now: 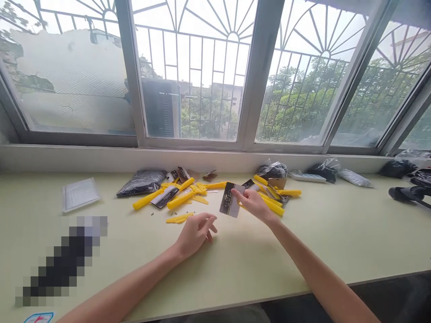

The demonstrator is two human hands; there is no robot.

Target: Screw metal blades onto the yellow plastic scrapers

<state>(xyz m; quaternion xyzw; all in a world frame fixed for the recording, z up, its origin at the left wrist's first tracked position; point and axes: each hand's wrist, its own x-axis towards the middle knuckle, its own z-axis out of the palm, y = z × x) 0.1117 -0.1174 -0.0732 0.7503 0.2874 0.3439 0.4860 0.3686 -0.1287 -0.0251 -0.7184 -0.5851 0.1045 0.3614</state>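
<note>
Starting far left, a flat whitish packet (81, 195) lies on the pale green surface (128, 244), with a pixelated dark patch (60, 262) nearer the viewer, its contents impossible to tell; next along, a black plastic bag (141, 183) slumps near the sill, and beside it comes the left-hand heap: bright yellow handles (146, 199), smooth and rounded, lying crosswise under and around a black-and-pale printed card (164, 196); just in front, a slim yellow piece (179, 218) lies flat, small metal bits beside it; and here is the left grip (194, 233), resting near that piece, fingers loosely curled and a little apart, nothing visible in it; now the middle, and the held card (229, 202) is up front, tilted, black across one part and pale grey across the other, light lettering too small to read, a faint outlined box on the grey; the right grip (254, 205) is clamped on its right edge, thumb across the printed face, a speck of yellow showing just below; right behind it sits the second heap (276, 208), more yellow handles and brown cardboard; then a white power strip (307, 176), a clear bag (355, 177), and a black object (404, 194) at the far right.
</note>
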